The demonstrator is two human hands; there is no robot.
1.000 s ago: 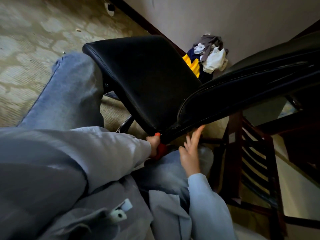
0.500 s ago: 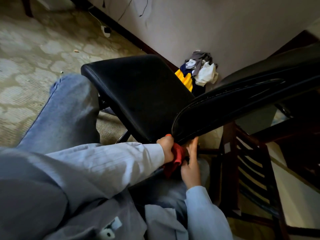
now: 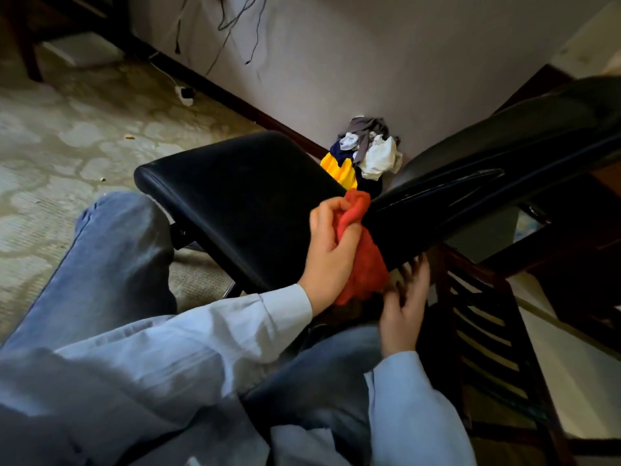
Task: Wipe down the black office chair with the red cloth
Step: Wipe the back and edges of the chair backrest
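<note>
Left hand [image 3: 331, 250] grips the bunched red cloth [image 3: 364, 264] at the crease where the seat of the black office chair [image 3: 242, 203] meets its back; right hand [image 3: 403, 304] open, fingers spread just below. Mid-wipe, I'd say; next needs a firm sweep along the backrest

Cloth [image 3: 364, 264] in left hand [image 3: 331, 253] against the chair [image 3: 242, 203], right hand [image 3: 401, 314] just below, clothes pile [image 3: 369, 153] behind by the wall [image 3: 403, 62].

Glossy black office chair [image 3: 248, 203], seat tilted; crumpled red cloth [image 3: 364, 264] against its backrest's lower edge.
</note>
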